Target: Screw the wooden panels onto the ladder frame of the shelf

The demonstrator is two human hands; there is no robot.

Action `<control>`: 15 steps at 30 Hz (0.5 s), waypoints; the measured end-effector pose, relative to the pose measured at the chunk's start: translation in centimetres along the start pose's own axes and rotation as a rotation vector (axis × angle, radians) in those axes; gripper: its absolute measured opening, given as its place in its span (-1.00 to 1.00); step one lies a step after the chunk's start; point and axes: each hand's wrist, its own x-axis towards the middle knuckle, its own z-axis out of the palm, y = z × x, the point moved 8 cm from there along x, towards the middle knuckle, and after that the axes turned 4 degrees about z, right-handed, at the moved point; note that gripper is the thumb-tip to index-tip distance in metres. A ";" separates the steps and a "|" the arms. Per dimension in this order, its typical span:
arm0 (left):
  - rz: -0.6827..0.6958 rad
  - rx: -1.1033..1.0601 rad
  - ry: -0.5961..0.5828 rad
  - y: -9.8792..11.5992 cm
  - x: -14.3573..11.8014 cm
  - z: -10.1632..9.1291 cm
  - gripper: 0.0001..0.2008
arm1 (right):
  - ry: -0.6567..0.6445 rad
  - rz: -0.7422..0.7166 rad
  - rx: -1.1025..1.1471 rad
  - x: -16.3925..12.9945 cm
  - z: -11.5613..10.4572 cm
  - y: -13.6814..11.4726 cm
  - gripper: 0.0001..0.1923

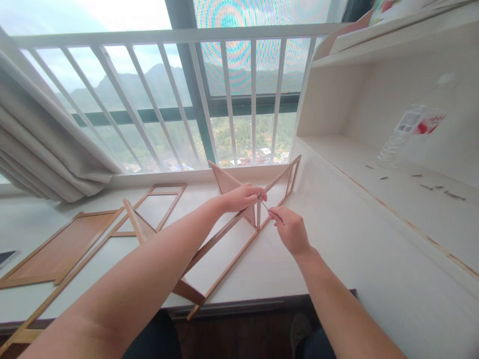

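Note:
A partly joined wooden frame (232, 269) stands on the white surface, with long rails, cross pieces and a panel at the far end. My left hand (245, 196) is closed over its upper rail, fingers curled at the joint with a cross piece. My right hand (291, 227) pinches a thin metal rod (265, 205) that looks like a hex key. The rod's far tip meets the joint beside my left fingertips, so its exact seat is hidden. My left forearm covers part of the frame.
Left of the frame lie a flat wooden panel (67, 244) and a ladder-like wooden frame (164, 193). Several small screws (454, 195) and a clear plastic bottle (411, 124) sit on the right shelf. A white railing (179, 36) and curtain (48, 134) border the window.

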 end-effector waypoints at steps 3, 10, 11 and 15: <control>-0.003 0.001 0.005 -0.2 0.1 0.0 -0.62 | -0.019 -0.033 -0.005 0.1 0.1 -0.2 -0.76; -0.008 0.001 0.013 -0.6 0.1 0.1 -0.62 | -0.022 -0.087 -0.082 0.5 -0.3 -0.8 -0.72; -0.007 0.001 0.012 -0.6 0.1 0.1 -0.62 | -0.024 -0.092 -0.095 0.5 -0.3 -0.9 -0.72; -0.014 0.003 0.007 -0.4 0.1 0.0 -0.62 | -0.033 -0.110 -0.148 0.7 -0.5 -1.2 -0.71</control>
